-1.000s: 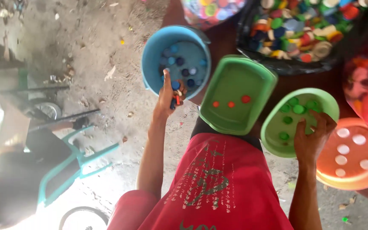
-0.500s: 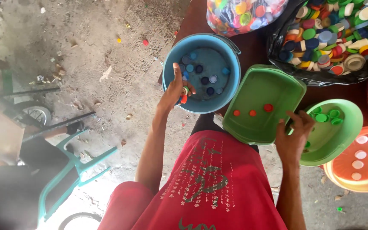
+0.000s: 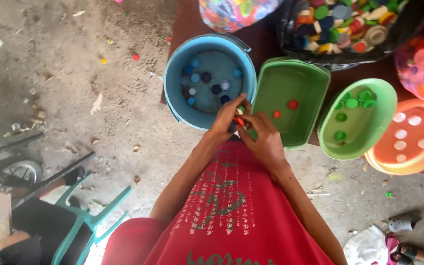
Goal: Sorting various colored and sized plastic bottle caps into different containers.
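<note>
Above the blue bucket (image 3: 207,81), both hands (image 3: 244,125) now meet, pinching bottle caps (image 3: 240,120).

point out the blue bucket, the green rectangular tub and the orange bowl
blue bucket (image 3: 175,105), head view, on its left inner wall
green rectangular tub (image 3: 298,78), head view, on its bare floor
orange bowl (image 3: 408,157), head view, on its near rim

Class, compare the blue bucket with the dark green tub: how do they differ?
The blue bucket is round; the dark green tub is rectangular. The bucket holds mostly blue and white caps; the tub holds red ones. Both stand open on the table's edge, beside the hands.
</note>
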